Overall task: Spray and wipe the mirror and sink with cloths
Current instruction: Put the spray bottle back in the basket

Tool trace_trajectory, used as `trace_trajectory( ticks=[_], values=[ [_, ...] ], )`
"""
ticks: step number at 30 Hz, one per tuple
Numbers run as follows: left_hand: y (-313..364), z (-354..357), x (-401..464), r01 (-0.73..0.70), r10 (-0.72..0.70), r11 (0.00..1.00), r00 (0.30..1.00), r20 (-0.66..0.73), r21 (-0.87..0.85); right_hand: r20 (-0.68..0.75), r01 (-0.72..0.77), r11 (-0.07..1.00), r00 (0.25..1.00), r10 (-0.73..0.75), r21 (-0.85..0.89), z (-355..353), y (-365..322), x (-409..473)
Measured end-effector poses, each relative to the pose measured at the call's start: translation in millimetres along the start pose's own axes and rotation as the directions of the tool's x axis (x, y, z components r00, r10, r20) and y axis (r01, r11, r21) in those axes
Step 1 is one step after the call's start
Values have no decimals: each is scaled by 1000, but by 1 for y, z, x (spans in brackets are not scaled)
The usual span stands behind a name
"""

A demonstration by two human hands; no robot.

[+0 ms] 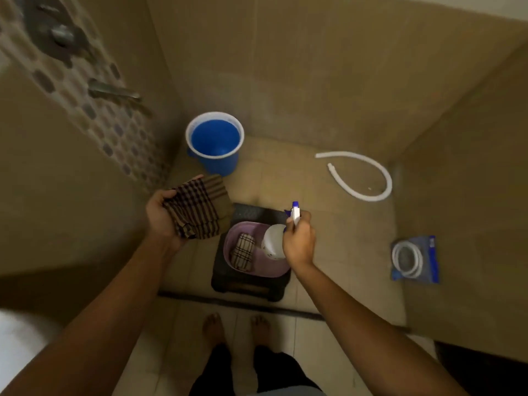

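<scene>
left hand (160, 215) grips checked cloth (197, 210), fingers curled under bunched fabric. right hand (298, 241) wrapped round neck of white spray bottle (274, 241), nozzle pointing to 12 o'clock. bottle hangs over pink basin (254, 270) on dark stool (245, 287). 2nd cloth (243, 251) folded inside basin. blue bucket (215, 142) at 11 o'clock of stool, white hose (368, 178) at 2 o'clock, packaged hose (414, 258) at 3 o'clock.

Both my arms reach forward and down. My left hand (160, 215) lies palm up, fingers curled round a checked cloth (197, 212); my right hand (298, 238) grips a spray bottle (274, 241).
</scene>
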State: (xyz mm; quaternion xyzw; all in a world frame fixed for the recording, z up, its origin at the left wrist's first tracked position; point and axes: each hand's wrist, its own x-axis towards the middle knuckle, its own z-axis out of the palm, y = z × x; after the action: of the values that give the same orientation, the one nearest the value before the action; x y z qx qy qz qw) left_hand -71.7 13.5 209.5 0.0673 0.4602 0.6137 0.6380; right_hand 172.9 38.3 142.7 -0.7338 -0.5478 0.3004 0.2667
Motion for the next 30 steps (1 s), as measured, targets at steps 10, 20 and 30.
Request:
trace_trajectory(
  ticks=[10,20,30],
  values=[
    [-47,-30,66,220,-222,972,975,19,82,-11,-238,964,971,238,-122,60,50,-5],
    [-81,-64,91,319,-318,942,948,-22,105,-30,-357,926,934,356,-119,106,75,-5],
    [-89,-72,95,345,-343,934,939,-33,94,-60,-318,938,948,313,-137,123,73,-7]
  ],
)
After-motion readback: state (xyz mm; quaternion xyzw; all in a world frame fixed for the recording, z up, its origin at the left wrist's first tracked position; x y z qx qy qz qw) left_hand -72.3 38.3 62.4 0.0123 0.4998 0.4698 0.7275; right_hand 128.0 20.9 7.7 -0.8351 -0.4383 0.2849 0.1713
